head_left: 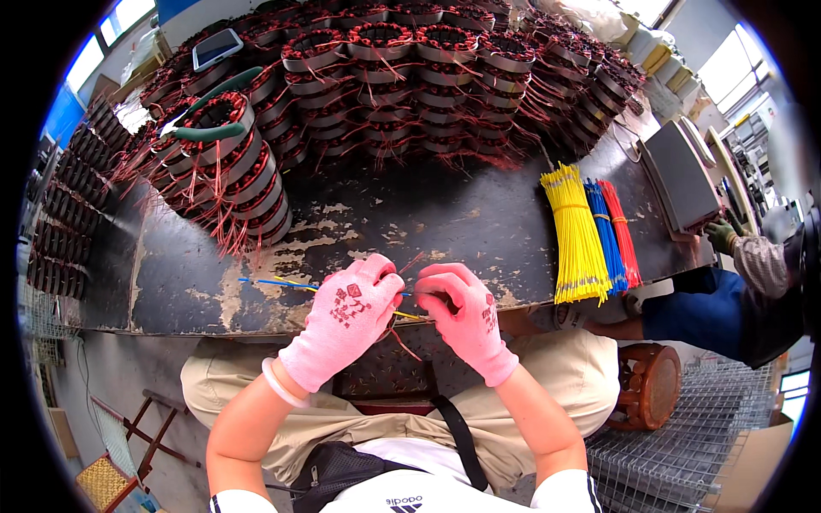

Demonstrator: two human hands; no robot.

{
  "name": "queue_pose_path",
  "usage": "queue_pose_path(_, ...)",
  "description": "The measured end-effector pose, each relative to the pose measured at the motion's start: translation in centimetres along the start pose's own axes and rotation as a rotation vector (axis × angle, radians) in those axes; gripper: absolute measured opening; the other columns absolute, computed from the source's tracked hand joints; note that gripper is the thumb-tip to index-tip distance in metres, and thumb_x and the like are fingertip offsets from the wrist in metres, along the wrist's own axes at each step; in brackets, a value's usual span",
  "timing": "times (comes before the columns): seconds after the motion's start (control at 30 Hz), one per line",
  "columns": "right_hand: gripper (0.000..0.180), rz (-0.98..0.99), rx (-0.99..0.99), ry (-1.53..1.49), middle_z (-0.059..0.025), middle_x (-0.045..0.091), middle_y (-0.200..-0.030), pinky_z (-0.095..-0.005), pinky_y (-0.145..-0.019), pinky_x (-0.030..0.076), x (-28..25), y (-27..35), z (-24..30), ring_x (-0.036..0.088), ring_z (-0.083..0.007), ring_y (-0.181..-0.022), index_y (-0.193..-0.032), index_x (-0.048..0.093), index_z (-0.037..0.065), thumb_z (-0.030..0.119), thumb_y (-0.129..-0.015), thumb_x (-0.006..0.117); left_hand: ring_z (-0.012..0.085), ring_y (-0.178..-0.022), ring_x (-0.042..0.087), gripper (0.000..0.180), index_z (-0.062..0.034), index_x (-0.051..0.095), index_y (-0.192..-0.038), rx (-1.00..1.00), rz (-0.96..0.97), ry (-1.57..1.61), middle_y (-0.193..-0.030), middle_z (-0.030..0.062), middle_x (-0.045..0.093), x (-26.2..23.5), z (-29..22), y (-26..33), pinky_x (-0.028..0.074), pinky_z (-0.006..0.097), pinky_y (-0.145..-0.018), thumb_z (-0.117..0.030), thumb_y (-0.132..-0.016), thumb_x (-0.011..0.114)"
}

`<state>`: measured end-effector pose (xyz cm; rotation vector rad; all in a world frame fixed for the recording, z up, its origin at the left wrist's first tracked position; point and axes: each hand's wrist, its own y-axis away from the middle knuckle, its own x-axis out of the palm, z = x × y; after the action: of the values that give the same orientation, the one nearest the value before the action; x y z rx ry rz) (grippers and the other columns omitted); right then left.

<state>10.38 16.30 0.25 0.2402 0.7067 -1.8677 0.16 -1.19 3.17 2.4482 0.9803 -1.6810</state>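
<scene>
Blu/yel wires (278, 282) @ gloved hands (346, 315)

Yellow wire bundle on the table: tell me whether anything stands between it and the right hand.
Nothing visible does. Between the right hand and the yellow wire bundle, only worn black tabletop shows; the blue bundle and red bundle lie beyond it, to the right.

Workshop | stacked wire-wound rings (383, 92) | wire bundles (576, 235) | perhaps equipment (755, 128), blurred right

Gloves (346, 321): matt cloth. Wires (295, 284): smooth plstc. Tbl (410, 214): rough, flaking. Stool (663, 386): glossy wd.
</scene>
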Motion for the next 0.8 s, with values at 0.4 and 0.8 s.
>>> queue_pose_path(0.4,0.014,0.185,0.136,-0.081,-0.0103,0.072,-0.093,-0.0297,-0.072,0.053,-0.9,-1.4,0.4,0.066,-0.0153,-0.080,-0.106,0.068,0.001,0.004,-0.093,0.066,0.0313,-0.096,0.065,0.019,-0.0056,0.067,-0.098,-0.102,-0.058,0.160,-0.106,0.0104,0.065,1.5,-0.5,0.6,0.054,0.042,-0.081,-0.010,-0.082,0.074)
queue_pose_path(0.8,0.031,0.165,0.011,0.228,-0.0071,0.071,-0.104,-0.0335,-0.076,0.055,-2.4,-1.3,0.2,0.069,-0.0222,-0.088,-0.112,0.068,0.008,0.021,-0.085,0.076,0.0267,-0.091,0.067,0.016,-0.0092,0.071,-0.095,-0.053,-0.098,0.161,-0.101,0.0034,0.070,3.5,0.8,0.9,0.055,0.039,-0.078,-0.010,-0.080,0.076)
